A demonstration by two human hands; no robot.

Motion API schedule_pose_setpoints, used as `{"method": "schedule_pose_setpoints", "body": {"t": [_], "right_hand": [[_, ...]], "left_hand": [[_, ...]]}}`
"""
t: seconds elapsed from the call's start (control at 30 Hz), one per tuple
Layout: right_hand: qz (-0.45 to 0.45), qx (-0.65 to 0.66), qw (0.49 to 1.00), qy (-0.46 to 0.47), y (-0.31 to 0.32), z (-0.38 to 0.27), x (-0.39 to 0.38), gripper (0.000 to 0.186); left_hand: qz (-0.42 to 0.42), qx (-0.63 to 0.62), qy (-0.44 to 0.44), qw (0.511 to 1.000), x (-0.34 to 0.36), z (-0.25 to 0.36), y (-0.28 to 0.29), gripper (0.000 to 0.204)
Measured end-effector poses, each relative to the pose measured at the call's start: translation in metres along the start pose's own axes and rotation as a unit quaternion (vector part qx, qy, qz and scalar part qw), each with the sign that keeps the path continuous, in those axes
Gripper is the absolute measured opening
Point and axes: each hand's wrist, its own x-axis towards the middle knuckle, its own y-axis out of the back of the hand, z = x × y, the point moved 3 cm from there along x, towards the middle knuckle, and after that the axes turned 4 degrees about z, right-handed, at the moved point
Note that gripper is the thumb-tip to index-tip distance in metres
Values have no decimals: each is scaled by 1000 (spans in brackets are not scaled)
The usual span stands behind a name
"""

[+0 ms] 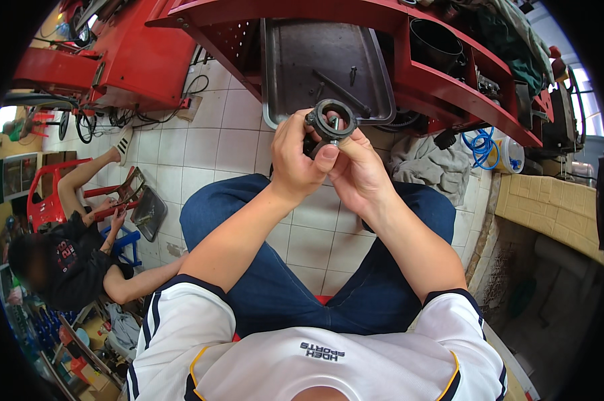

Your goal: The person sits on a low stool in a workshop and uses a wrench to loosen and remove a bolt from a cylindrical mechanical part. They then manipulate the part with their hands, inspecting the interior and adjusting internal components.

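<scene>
White shirt [275,364] nearest, left hand [295,160] and right hand [362,172] pinch a dark ring [350,120] between them, rim exposed.

One left hand [295,160] and one right hand [360,170], two in all, show with one metal ring [349,121]. There is one tray [295,60], with one long rod [342,91] and at least two short bolts [352,75]. Around them are one other person [68,260], one red chair [44,214] and one blue hose [479,148].

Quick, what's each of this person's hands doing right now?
Left hand: closed, holding the dark ring-shaped part at its left side.
Right hand: closed, holding the same part from the right; some fingers are hidden.
</scene>
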Motion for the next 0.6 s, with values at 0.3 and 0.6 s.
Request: {"method": "schedule_pose_setpoints", "body": {"t": [0.3,0.6], "right_hand": [[-35,29,999,-10,2,1,1,18],[-27,44,999,-5,2,5,2,16]], "left_hand": [[20,20,-39,999,5,2,0,65],[-8,26,-37,999,7,6,3,57]]}}
